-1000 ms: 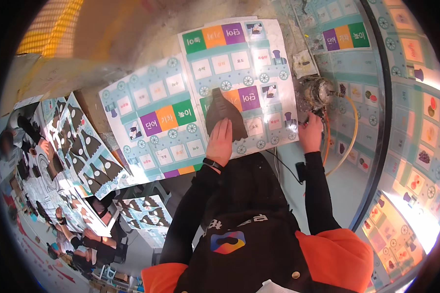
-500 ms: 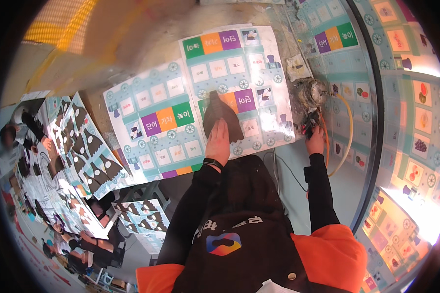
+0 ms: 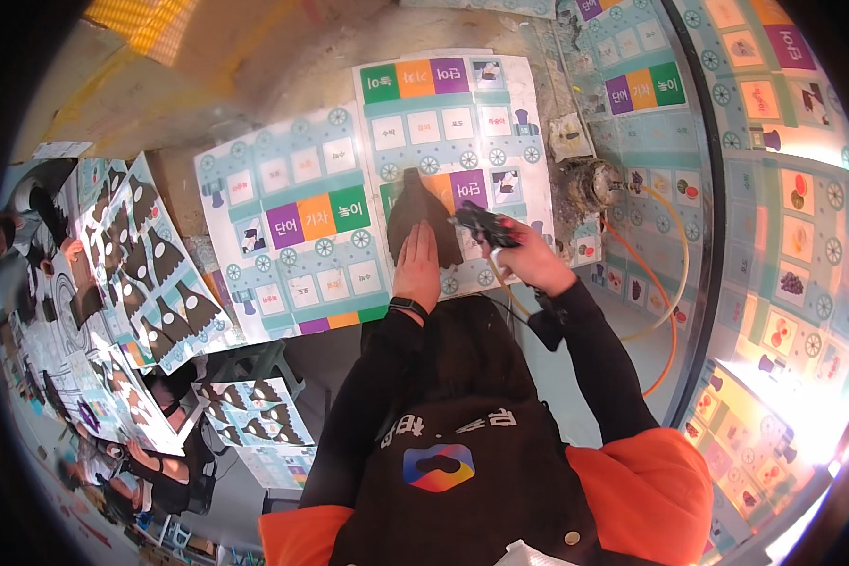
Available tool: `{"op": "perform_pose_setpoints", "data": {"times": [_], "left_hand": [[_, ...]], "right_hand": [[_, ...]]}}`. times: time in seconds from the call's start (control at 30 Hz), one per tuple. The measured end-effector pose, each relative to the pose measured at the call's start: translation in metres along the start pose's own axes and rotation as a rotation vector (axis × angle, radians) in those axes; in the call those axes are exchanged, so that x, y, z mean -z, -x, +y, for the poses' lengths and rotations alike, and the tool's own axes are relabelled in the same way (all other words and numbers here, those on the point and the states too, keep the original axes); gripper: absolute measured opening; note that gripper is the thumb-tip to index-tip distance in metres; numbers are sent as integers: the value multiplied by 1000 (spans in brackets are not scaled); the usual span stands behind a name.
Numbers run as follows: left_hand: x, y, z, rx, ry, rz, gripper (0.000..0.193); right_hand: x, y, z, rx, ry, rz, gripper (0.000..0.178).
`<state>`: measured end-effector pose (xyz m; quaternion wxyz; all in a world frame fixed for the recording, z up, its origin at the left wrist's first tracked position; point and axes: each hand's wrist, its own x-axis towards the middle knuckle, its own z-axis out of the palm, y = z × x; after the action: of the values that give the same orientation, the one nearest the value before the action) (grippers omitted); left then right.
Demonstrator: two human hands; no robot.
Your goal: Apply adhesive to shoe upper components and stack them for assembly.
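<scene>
A dark brown-black bat-like or dress-like cutout (image 3: 415,212), narrow at the top with a jagged lower edge, lies on printed sheets (image 3: 387,151) spread over the table. My left hand (image 3: 418,264) rests flat on its lower part, fingers stretched out, pressing it against the sheet. Just right of the cutout, my right hand (image 3: 530,257) grips a black spray gun (image 3: 486,226). The gun's front end points left, close to the cutout's right edge. My fingers partly cover its handle.
Right of the sheets stands a grimy metal pot-like fitting (image 3: 590,186). A yellowish hose (image 3: 681,255) and an orange hose (image 3: 672,335) loop there. A dark frame bar (image 3: 717,189) runs along the right. At left, more tables bear sheets with dark cutouts (image 3: 151,274); people work there.
My right hand has come leftward from beside the metal fitting, bringing the spray gun next to the cutout. My left hand stays flat on the cutout.
</scene>
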<state>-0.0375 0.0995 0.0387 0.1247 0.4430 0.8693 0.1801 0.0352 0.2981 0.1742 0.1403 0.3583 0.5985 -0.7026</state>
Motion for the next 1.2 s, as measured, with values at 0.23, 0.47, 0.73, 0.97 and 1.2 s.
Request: {"op": "perform_pose_setpoints", "data": {"times": [0.23, 0.47, 0.73, 0.97, 1.2], "left_hand": [[-2, 1, 0, 9, 86, 18, 50], [1, 1, -1, 12, 82, 21, 51], [-2, 4, -3, 34, 134, -33, 64], [-1, 4, -3, 18, 137, -11, 58], [-1, 7, -6, 0, 152, 1, 57]], "right_hand": [[-29, -37, -14, -171, 201, -13, 24], [-36, -66, -24, 9, 176, 167, 12], [-40, -51, -28, -104, 271, 103, 15], [-43, -73, -31, -48, 222, 186, 31], [-49, -68, -29, -54, 183, 165, 24]]}}
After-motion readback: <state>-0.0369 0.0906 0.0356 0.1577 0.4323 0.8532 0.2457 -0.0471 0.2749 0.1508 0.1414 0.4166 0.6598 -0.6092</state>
